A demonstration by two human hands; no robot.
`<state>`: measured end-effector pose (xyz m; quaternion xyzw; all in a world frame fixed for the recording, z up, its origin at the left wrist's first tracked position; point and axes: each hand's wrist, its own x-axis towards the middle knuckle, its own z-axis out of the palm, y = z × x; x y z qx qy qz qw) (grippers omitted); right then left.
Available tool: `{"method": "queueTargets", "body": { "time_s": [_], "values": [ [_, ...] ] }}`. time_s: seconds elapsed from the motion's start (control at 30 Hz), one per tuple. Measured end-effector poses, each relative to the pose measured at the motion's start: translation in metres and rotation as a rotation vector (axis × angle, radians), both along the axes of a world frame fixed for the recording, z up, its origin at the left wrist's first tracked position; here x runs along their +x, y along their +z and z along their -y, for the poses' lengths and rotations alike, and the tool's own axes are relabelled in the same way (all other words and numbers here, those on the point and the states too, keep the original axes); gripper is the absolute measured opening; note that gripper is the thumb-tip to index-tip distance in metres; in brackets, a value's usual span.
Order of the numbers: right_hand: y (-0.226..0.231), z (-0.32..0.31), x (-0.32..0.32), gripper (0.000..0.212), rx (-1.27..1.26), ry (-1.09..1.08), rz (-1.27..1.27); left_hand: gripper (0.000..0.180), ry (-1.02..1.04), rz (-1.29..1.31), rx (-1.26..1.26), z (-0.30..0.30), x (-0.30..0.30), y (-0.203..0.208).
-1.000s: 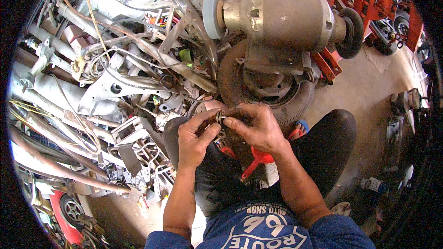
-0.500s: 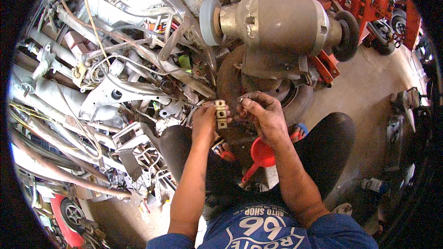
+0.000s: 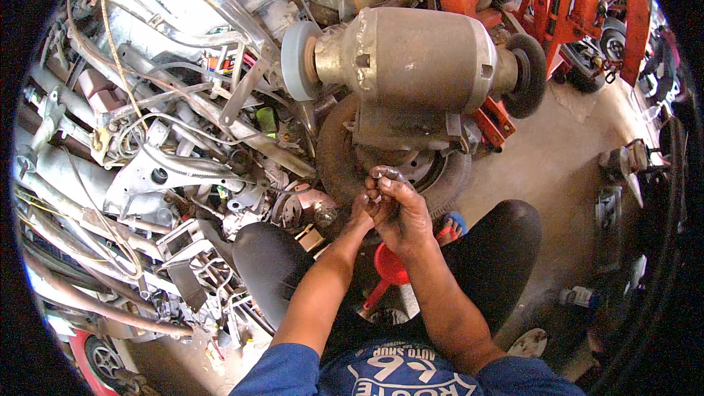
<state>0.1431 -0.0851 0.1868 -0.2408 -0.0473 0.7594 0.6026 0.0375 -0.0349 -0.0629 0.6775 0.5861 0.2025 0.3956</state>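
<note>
Both of my hands meet in front of the base of a bench grinder [image 3: 422, 59]. My left hand [image 3: 364, 213] is closed, its fingertips pressed against the palm side of my right hand [image 3: 403, 213]. My right hand's fingers are curled, thumb against the fingertips. Whatever lies between them is hidden. The cream block with holes, visible in my left hand half a second ago, cannot be made out in either hand. A small beige box-like piece [image 3: 309, 237] lies left of my left wrist. Below my right hand sits a red plastic round-bowled thing with a handle [image 3: 391, 264].
The grinder has a grey-blue wheel [image 3: 299, 61] and a dark wheel [image 3: 526, 75], and stands over a tyre [image 3: 336, 148]. Metal scrap, including a suspension arm [image 3: 176, 169], is heaped at left. Red steel frames [image 3: 565, 26] stand at far right.
My hands have come together from apart, and the cream block has gone out of sight. The view has shifted, so the grinder appears lower and further left.
</note>
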Motion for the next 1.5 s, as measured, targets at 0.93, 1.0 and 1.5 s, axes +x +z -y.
{"method": "queueTargets", "body": {
  "time_s": [0.93, 1.0, 1.5],
  "values": [
    [-0.003, -0.009, 0.026, 0.026, 0.081, -0.358, 0.166, 0.04, -0.215, -0.188, 0.164, -0.006, -0.026, -0.022],
    [-0.006, -0.009, 0.031, 0.024, 0.128, -0.326, 0.17, 0.04, -0.292, -0.212, 0.153, -0.008, -0.022, -0.022],
    [-0.012, -0.007, 0.016, 0.021, 0.067, -0.211, 0.253, 0.026, 0.206, 0.043, 0.107, -0.007, -0.003, 0.085]
  ]
}}
